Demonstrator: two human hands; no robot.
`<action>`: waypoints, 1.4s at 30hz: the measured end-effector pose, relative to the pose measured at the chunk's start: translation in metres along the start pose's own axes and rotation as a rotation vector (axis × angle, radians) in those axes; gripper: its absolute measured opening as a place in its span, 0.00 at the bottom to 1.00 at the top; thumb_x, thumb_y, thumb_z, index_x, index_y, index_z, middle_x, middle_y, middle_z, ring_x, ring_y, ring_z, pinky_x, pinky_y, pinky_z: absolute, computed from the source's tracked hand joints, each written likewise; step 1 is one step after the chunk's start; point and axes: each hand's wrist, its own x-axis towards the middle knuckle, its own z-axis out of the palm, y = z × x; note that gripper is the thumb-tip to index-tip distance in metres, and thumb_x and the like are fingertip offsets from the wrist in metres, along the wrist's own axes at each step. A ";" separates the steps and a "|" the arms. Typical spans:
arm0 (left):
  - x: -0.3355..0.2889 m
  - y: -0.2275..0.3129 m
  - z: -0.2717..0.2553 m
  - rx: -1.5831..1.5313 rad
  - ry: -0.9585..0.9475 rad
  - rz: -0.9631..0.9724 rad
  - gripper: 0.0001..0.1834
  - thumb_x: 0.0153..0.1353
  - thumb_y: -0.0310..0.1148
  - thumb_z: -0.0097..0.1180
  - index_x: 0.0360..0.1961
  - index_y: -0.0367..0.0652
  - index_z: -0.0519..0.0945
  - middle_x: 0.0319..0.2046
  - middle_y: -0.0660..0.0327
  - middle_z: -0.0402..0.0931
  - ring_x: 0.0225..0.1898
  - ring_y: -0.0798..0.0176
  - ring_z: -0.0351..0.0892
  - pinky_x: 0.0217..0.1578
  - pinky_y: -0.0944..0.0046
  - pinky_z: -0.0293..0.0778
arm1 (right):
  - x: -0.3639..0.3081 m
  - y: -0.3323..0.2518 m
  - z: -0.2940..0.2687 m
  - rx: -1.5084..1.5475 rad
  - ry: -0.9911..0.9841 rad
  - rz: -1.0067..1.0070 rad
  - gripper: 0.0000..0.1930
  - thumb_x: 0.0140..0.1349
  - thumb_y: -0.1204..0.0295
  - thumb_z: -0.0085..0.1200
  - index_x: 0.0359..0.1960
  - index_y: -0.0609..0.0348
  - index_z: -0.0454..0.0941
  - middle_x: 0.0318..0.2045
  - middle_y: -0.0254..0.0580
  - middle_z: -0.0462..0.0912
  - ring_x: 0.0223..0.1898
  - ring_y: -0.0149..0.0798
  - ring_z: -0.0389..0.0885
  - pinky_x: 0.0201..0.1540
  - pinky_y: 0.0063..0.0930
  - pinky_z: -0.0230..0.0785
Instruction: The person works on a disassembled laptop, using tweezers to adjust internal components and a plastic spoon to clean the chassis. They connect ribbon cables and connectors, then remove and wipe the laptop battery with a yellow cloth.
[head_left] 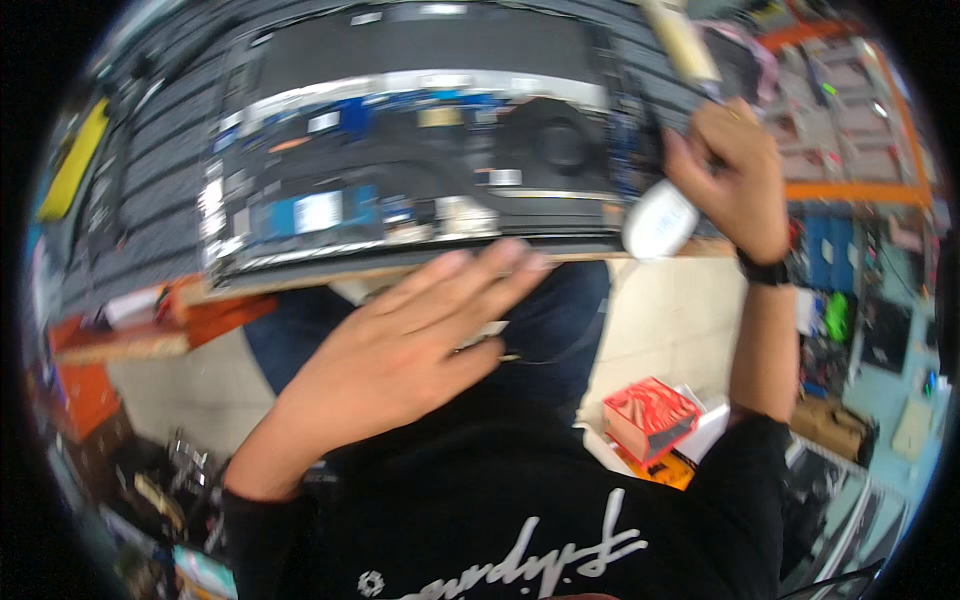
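An opened laptop [420,165] lies in front of me with its insides bare, slightly smeared by motion. A black fan [560,137] sits right of its middle, and a black battery-like panel [430,48] runs along the far side. My left hand [420,330] is open, fingers stretched out, its fingertips at the laptop's near edge. Beyond the laptop's right edge, my right hand [735,165] is closed; what its fingers hold, if anything, is hidden. Just below it is a white oval object [660,220]. A cream-coloured stick-like handle [685,45] ends close to its knuckles.
The laptop rests on a dark ribbed mat [165,190] over a wooden bench. A yellow strip [75,160] lies far left. Red-orange trays of parts [835,120] stand at right. Below, a red box [650,415] sits on the floor beside my legs.
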 end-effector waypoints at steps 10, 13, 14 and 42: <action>-0.007 -0.012 0.017 -0.113 0.129 0.126 0.10 0.71 0.35 0.64 0.36 0.39 0.88 0.84 0.50 0.60 0.86 0.48 0.54 0.83 0.46 0.58 | -0.012 0.017 0.014 0.046 0.063 0.174 0.18 0.67 0.79 0.64 0.25 0.64 0.64 0.23 0.41 0.62 0.29 0.40 0.60 0.37 0.36 0.55; -0.006 -0.013 0.018 -0.110 0.160 0.146 0.11 0.70 0.35 0.64 0.34 0.38 0.88 0.83 0.46 0.60 0.86 0.46 0.54 0.83 0.45 0.59 | -0.017 0.022 0.012 0.022 0.050 0.246 0.18 0.68 0.79 0.64 0.26 0.64 0.64 0.23 0.41 0.61 0.29 0.41 0.59 0.36 0.36 0.55; -0.006 -0.013 0.019 -0.114 0.160 0.149 0.11 0.70 0.35 0.64 0.34 0.38 0.88 0.83 0.46 0.60 0.86 0.46 0.54 0.83 0.45 0.59 | -0.018 0.024 0.012 0.003 0.080 0.298 0.18 0.68 0.80 0.63 0.26 0.65 0.64 0.23 0.42 0.61 0.29 0.41 0.59 0.36 0.36 0.55; 0.004 0.002 0.002 0.025 -0.037 -0.031 0.04 0.66 0.35 0.69 0.36 0.49 0.89 0.82 0.60 0.68 0.84 0.53 0.62 0.79 0.46 0.65 | -0.007 -0.007 0.009 0.097 0.099 0.125 0.18 0.66 0.70 0.66 0.22 0.57 0.70 0.19 0.39 0.74 0.24 0.46 0.73 0.37 0.39 0.60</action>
